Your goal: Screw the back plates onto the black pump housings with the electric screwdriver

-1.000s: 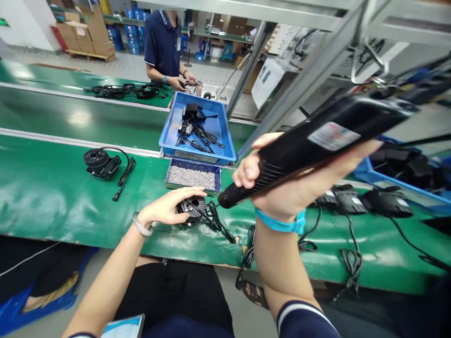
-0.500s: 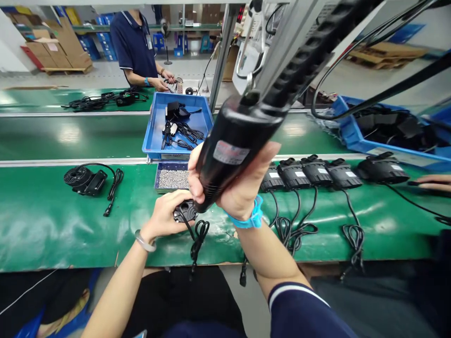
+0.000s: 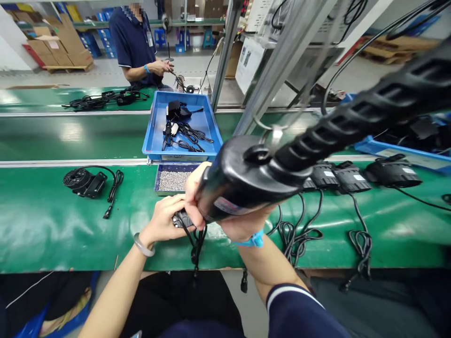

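My right hand point(image 3: 244, 224) is wrapped round a black electric screwdriver point(image 3: 239, 176), which hangs from a metal ring and has a thick ribbed cord sleeve. The screwdriver leans with its top to the upper right; its tip is hidden behind my fingers. My left hand point(image 3: 162, 219) grips a small black round device point(image 3: 180, 219) against the green bench, just left of the screwdriver's low end. From the device a black cable point(image 3: 198, 249) runs down to the bench edge. Behind my hands stands a small blue tray of screws point(image 3: 172, 180).
A blue bin point(image 3: 151, 126) holds black adapters and cables. Several black round units point(image 3: 352, 178) with coiled cables line the right side. Another corded unit point(image 3: 82, 180) lies at the left. Across the bench a co-worker point(image 3: 132, 44) handles cables. A metal post point(image 3: 282, 70) rises ahead.
The screwdriver's top has tipped down and to the right, its cord sleeve swinging right. My right hand has come lower and nearer my left, which still holds the device.
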Available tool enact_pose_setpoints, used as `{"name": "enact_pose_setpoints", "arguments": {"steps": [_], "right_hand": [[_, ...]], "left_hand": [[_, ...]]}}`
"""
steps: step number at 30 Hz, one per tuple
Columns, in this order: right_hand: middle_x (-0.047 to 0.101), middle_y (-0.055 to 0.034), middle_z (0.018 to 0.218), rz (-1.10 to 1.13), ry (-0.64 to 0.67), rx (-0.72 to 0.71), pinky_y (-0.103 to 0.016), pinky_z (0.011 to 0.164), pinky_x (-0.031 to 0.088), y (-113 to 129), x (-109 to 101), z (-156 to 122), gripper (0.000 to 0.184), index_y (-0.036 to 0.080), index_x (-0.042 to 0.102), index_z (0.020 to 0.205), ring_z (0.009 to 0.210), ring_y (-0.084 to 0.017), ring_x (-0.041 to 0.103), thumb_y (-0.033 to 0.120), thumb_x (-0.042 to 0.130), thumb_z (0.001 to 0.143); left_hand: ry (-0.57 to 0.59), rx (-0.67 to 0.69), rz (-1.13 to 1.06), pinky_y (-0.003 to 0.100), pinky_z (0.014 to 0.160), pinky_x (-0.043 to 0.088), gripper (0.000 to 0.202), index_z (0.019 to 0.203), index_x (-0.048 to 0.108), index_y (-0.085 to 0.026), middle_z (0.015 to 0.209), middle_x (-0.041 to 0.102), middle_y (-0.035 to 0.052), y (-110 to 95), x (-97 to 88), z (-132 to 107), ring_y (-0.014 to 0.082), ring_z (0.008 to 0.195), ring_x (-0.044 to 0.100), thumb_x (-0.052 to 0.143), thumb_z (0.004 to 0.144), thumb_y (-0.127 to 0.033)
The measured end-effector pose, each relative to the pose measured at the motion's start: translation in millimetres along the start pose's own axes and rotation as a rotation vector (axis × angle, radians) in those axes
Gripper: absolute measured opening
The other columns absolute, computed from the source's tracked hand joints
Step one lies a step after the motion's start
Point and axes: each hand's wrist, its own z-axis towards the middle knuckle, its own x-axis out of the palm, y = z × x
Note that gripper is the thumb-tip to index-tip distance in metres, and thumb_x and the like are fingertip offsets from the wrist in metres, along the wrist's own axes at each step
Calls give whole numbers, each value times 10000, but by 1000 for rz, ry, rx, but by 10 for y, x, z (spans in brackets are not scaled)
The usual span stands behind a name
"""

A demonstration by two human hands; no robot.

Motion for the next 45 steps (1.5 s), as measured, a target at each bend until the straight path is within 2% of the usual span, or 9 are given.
{"name": "enact_pose_setpoints", "arguments": {"steps": [2, 6, 9, 13, 20, 25, 29, 40, 45], "right_hand": [[578, -4, 458, 28, -11, -9, -293, 322, 410, 71, -105, 37, 854, 207, 729, 776, 330, -169, 494, 981, 369, 746], [651, -13, 576, -176, -351, -145, -306, 457, 535, 80, -497, 72, 765, 216, 727, 1011, 473, -187, 617, 878, 376, 857], [754, -75, 1050, -468, -458, -119, -415, 888, 606, -74, -760, -74, 672, 277, 636, 1296, 999, -251, 732, 795, 496, 891], [511, -94, 1536, -710, -555, -140, -546, 1185, 404, -349, -746, -493, 788, 338, 447, 1517, 1456, -324, 452, 666, 700, 846], [761, -124, 1139, 117, -118, 562, -435, 741, 636, -812, -217, -1162, 718, 269, 672, 1291, 941, -291, 739, 775, 701, 782], [781, -97, 794, 483, -134, 879, -274, 510, 591, -922, -14, -1326, 674, 167, 797, 981, 610, -186, 698, 794, 724, 744], [793, -117, 818, 644, -136, 994, -205, 422, 555, -890, 29, -1375, 721, 128, 820, 969, 579, -151, 680, 792, 766, 692], [782, -138, 938, 498, -159, 1004, -254, 419, 541, -879, 41, -1563, 763, 154, 798, 1003, 701, -205, 687, 853, 665, 728], [642, -121, 1352, -359, -308, 295, -524, 992, 577, -963, -141, -1575, 755, 266, 575, 1377, 1272, -333, 608, 555, 852, 738]], "left_hand": [[18, 28, -21, 429, 923, 574, 468, 1200, 675, -218, 1226, 713, 120, -17, -42, 34, 291, 1087, 705, 774, 807, -452], [-64, 15, -111, 410, 1017, 560, 561, 1274, 653, -221, 1245, 710, 108, -48, -73, 38, 273, 1157, 694, 827, 769, -391], [-254, -108, -248, 392, 1027, 563, 539, 1204, 694, -197, 1183, 750, 104, -74, -120, -13, 267, 1112, 721, 864, 721, -365], [-454, -274, -568, 410, 991, 583, 608, 1198, 692, -161, 1179, 758, 137, -140, -257, -98, 293, 1084, 738, 900, 675, -390], [-512, -404, -736, 412, 1021, 553, 582, 1223, 706, -162, 1225, 751, 137, -507, -339, -139, 306, 1139, 709, 867, 730, -426], [-375, -530, -476, 359, 960, 532, 478, 1258, 685, -160, 1187, 742, 120, -759, -378, -117, 259, 1070, 694, 622, 939, -510], [-291, -577, -341, 329, 919, 512, 468, 1264, 676, -183, 1122, 749, 76, -829, -400, -194, 225, 1002, 688, 408, 1045, -497], [-260, -536, -283, 368, 1003, 500, 538, 1342, 652, -203, 1188, 748, 87, -967, -427, -287, 258, 1076, 688, 393, 1042, -567], [-365, -418, -413, 442, 1065, 488, 937, 1445, 581, -152, 1351, 674, 176, -929, -435, -423, 336, 1185, 649, 443, 859, -871]]}}
